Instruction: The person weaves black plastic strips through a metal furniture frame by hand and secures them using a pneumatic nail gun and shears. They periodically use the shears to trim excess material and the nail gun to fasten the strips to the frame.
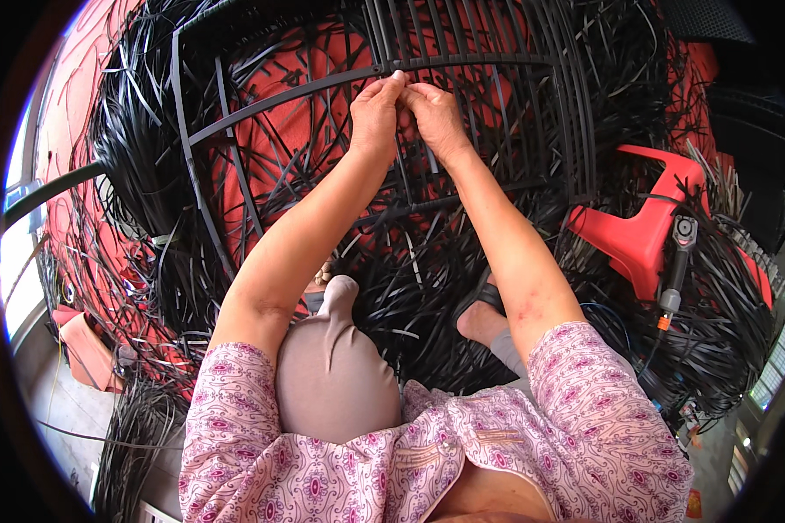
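Near the top centre of the frame, both hands are meeting at a curved black metal bar of a large black wire frame. The left hand is reaching up with its fingers drawn together and pinched against the bar, apparently gripping a thin flat black plastic weaving strip there; the strip itself is hard to make out between the fingertips. The right hand is lying just beside it, touching it, fingers curled down and closed at the same spot. Loose black strips are lying heaped below the frame around the person's feet. To the right of the frame, a red plastic stool is sitting with a grey and black power tool resting against it.
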Action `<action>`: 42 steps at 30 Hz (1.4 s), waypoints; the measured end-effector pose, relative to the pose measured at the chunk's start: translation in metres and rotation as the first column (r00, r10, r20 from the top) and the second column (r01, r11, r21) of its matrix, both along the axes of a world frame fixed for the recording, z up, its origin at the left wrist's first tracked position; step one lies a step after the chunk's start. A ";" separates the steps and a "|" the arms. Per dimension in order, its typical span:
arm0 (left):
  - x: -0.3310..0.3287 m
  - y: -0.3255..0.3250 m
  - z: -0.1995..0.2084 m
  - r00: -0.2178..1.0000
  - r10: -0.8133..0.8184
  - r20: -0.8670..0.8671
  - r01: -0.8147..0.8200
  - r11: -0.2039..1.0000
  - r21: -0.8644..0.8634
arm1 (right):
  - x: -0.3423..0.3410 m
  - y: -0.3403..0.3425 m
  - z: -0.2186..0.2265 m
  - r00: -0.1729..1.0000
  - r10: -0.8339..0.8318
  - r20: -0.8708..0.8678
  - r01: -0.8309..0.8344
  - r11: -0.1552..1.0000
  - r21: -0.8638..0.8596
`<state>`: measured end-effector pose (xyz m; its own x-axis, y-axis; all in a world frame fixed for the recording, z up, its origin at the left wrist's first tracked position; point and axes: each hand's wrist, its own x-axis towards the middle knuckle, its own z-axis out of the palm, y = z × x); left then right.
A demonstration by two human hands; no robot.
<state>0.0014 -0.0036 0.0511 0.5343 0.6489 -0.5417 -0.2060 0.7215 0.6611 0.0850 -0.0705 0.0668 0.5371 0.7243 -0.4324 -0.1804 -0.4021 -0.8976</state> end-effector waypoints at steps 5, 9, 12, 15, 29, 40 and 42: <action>0.003 0.007 -0.018 0.998 -0.049 -0.029 0.053 0.991 0.126 | 0.001 -0.021 0.000 0.981 0.183 0.064 -0.170 0.971 -0.168; 0.007 0.001 -0.033 0.977 -0.090 -0.192 0.156 0.917 0.367 | 0.035 -0.106 0.060 0.944 0.266 0.198 -0.205 0.937 -0.283; 0.002 0.010 -0.049 0.987 -0.099 -0.125 0.136 0.932 0.335 | 0.087 -0.181 0.133 0.764 0.294 0.574 -0.039 0.910 -0.413; 0.005 0.019 -0.072 0.993 -0.085 0.079 0.054 0.944 0.325 | 0.129 -0.264 0.193 0.518 0.250 0.818 0.274 0.857 -0.436; 0.005 0.011 -0.058 0.996 -0.044 0.076 0.017 0.947 0.320 | 0.193 -0.446 0.200 0.625 0.457 0.633 0.618 0.205 -0.759; 0.006 0.009 -0.058 0.996 -0.071 0.056 0.052 0.957 0.285 | 0.152 -0.381 0.274 0.371 -0.083 0.925 0.701 0.678 -0.220; 0.009 0.011 -0.059 0.995 -0.072 0.072 0.051 0.964 0.262 | 0.148 -0.361 0.280 0.458 -0.360 0.813 0.562 0.826 0.050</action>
<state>0.0103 0.0078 -0.0075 0.6123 0.7262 -0.3127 -0.2263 0.5399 0.8107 0.2328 -0.4310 0.3472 0.9507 0.2169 0.2217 0.3101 -0.6566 -0.6875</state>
